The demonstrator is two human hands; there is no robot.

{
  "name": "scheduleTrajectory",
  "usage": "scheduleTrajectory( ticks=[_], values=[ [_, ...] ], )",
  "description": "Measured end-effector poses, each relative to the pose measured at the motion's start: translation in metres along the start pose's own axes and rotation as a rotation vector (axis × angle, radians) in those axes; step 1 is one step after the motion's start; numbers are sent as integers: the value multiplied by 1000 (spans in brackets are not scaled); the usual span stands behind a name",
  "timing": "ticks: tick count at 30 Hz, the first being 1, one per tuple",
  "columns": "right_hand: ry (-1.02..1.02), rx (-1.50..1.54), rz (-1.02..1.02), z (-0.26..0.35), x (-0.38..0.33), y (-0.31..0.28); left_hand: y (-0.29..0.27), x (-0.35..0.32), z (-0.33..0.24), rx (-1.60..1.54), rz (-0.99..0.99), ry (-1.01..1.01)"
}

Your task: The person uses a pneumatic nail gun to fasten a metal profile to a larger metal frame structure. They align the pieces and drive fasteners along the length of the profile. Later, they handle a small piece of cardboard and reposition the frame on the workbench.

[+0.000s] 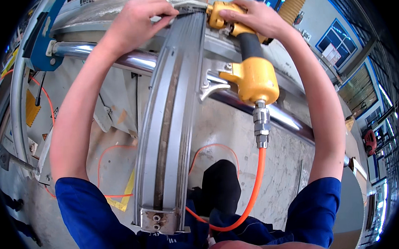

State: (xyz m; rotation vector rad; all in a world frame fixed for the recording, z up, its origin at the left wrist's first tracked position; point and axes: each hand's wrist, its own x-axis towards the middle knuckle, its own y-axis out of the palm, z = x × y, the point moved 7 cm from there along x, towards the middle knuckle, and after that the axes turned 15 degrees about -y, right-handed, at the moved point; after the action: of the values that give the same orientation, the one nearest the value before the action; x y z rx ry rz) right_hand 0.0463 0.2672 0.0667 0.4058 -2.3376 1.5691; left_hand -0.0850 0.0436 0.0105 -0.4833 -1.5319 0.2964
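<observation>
A long curved grey metal profile (170,121) with a dark rubber strip along its middle runs from my lap up to the top of the view. My left hand (137,20) grips its far end at the upper left, fingers pinched on the edge. My right hand (255,15) is closed around the head of a yellow pneumatic tool (250,73), whose nose meets the profile's far end. The tool's black grip and silver trigger hang below my hand. An orange air hose (255,184) leaves the tool's metal coupling and loops down toward my body.
A shiny steel tube (134,60) crosses under the profile from left to right. A blue bracket (44,42) sits at the upper left. Orange hose loops lie on the concrete floor (277,165) with yellow markings. A yellow ribbed duct (294,2) hangs at top right.
</observation>
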Motion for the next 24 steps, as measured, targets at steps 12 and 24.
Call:
scheduleTrajectory(
  ticks=[12,24],
  values=[
    [73,417,45,36,-4,-14,-16,17,-51,78,137,-134],
    [83,432,12,28,-3,-9,-13,21,-88,442,11,-153]
  ],
)
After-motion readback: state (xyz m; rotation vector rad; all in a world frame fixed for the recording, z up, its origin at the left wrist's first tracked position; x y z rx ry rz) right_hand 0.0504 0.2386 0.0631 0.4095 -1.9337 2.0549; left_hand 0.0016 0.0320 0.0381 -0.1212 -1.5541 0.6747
